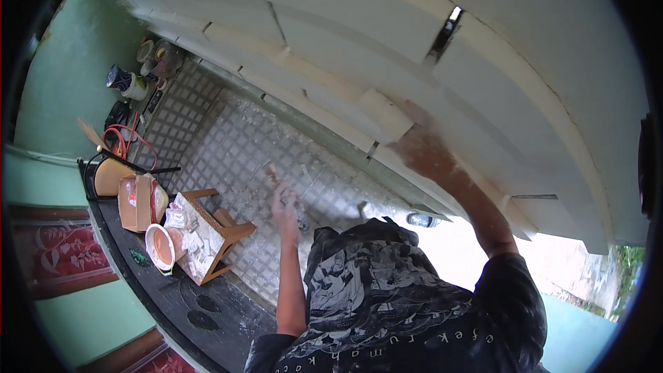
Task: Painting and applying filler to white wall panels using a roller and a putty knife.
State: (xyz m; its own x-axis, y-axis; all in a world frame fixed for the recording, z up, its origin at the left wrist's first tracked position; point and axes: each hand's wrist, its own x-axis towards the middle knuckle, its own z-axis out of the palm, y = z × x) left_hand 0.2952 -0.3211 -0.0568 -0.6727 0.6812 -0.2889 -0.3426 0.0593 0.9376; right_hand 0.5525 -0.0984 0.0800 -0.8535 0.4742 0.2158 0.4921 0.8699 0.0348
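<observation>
My right hand (423, 146) is raised against the white stepped moulding (359, 34). It is blurred and dusted white, and it lies on the edge of a white block (387, 114); whether it holds anything I cannot tell. My left hand (284, 206) hangs low over the tiled floor (235, 138). Its fingers are closed on a small light-coloured tool (271, 174) that sticks up out of the fist. A dark patterned shirt (387, 297) fills the lower middle of the view.
Down at the left, a wooden stool (221, 228) carries scraps, with an orange-lined bowl (161, 247) and a cardboard box (138, 200) beside it. Further back lie a broom (93, 135), a red cable (128, 139) and several cans (128, 81). A green wall (65, 62) is at the left.
</observation>
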